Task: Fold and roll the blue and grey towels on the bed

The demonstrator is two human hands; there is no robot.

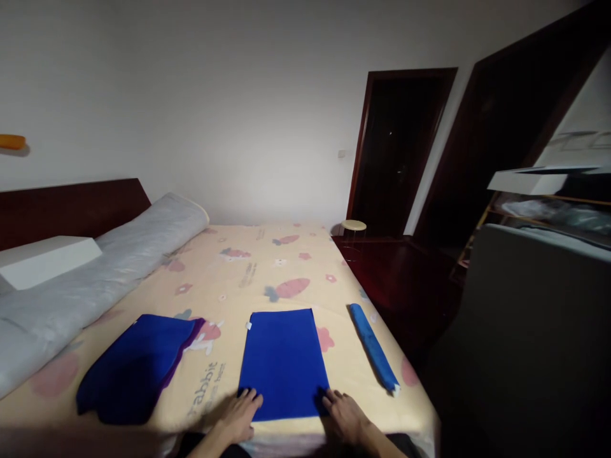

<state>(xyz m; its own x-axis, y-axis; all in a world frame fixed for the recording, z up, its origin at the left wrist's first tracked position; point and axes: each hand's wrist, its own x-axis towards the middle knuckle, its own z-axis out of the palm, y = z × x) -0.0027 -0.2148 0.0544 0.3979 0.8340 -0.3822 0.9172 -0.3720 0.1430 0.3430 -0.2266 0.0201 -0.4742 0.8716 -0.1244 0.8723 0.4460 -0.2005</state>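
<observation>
A blue cloth [284, 362] lies flat as a rectangle on the bed in front of me, with a small white tag near its far left corner. My left hand [242, 415] rests at its near left edge, fingers apart and fingertips on the fabric. At the near right edge, my right hand [347, 416] touches the cloth with its fingers stretched out; the thumb is hard to see. To the left lies another blue cloth [133, 369], loosely spread with a purple edge. A blue rolled cloth [375, 348] sits to the right, a white tag at its near end.
The bed [258, 261] has a cream sheet with carrot and rabbit prints. A long grey padded roll [109, 267] and a white box [50, 257] lie along its left side. A round stool [354, 225] stands beyond the right edge, with a loaded shelf [529, 183] farther right.
</observation>
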